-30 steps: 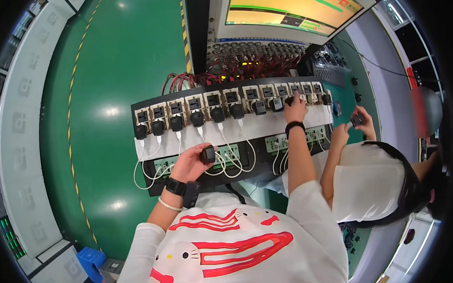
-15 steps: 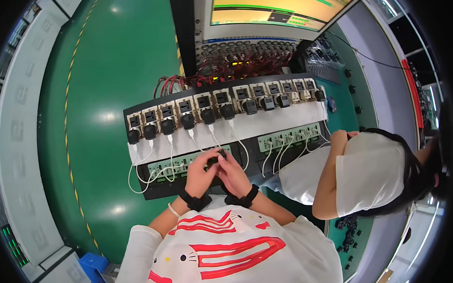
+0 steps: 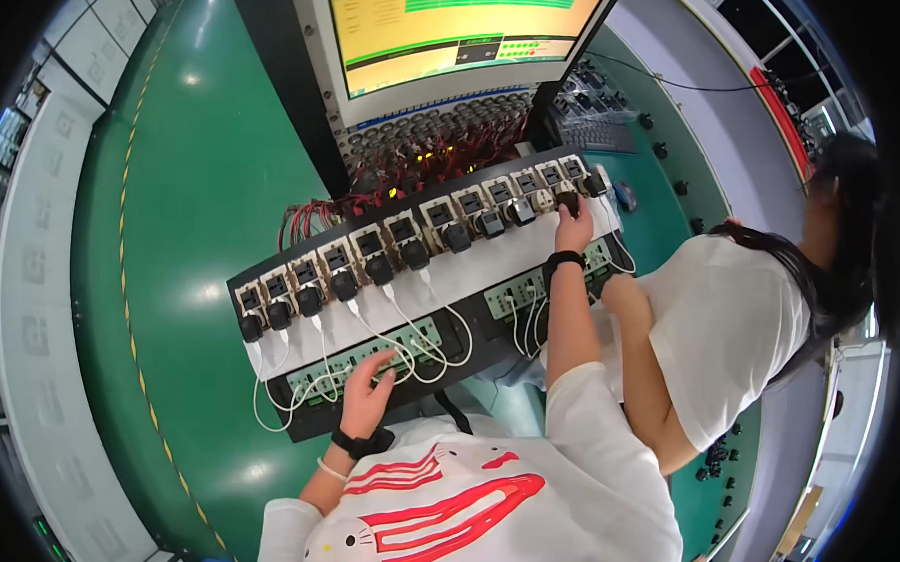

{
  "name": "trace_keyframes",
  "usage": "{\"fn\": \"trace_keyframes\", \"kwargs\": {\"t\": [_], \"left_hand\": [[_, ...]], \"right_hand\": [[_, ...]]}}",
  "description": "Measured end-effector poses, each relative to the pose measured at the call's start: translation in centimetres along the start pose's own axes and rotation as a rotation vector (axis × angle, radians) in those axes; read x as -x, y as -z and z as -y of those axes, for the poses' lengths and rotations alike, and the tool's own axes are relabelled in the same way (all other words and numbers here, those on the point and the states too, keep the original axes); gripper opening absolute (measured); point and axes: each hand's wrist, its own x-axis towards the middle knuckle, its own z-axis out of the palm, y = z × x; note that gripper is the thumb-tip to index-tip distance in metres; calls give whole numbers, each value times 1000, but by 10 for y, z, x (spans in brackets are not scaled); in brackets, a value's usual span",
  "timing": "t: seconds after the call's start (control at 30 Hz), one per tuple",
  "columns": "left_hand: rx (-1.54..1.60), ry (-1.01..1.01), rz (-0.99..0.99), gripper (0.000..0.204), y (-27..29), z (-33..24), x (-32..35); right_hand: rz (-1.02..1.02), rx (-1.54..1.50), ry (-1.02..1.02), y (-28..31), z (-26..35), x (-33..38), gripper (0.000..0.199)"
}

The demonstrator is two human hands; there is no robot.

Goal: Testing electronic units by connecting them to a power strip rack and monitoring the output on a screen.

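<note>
The left hand (image 3: 367, 398) is loosely open, thumb apart from the fingers, over the edge of a green circuit board (image 3: 424, 333) and beside white cables (image 3: 469, 342). Farther out and to the right, the right hand (image 3: 573, 222) grips a black charger (image 3: 566, 202) in its fingertips, at the second socket from the right end of the rack. The charger's visible end points away from the person, toward the sockets (image 3: 438, 214) — its long axis seems to run up the rack's face, though fingers hide the lower end, and whether it is fully seated cannot be told. Just right of it sits another black charger. Beyond the sockets lie red wires (image 3: 314, 221), then — farthest — a lit screen (image 3: 472, 52).
</note>
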Motion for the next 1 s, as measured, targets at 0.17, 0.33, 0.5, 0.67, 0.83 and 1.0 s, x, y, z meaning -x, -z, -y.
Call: {"fn": "trace_keyframes", "kwargs": {"t": [0.17,0.33,0.5,0.67,0.83,1.0], "left_hand": [[27,171,-82,25,23,18,16],[93,179,-113,21,27,25,15],[-15,109,-3,20,11,17,1],[-61,-9,156,20,-5,6,-2],[-12,29,459,20,2,7,-8],[-117,-55,564,13,0,12,-21]], "right_hand": [[212,206,63,-5,6,-3,45],[298,434,97,-8,18,1,41],[236,277,-65,-23,12,7,45],[185,271,103,-12,18,23,51],[119,-68,138,68,16,174,28],[454,90,229,166,-46,295,25]]}}
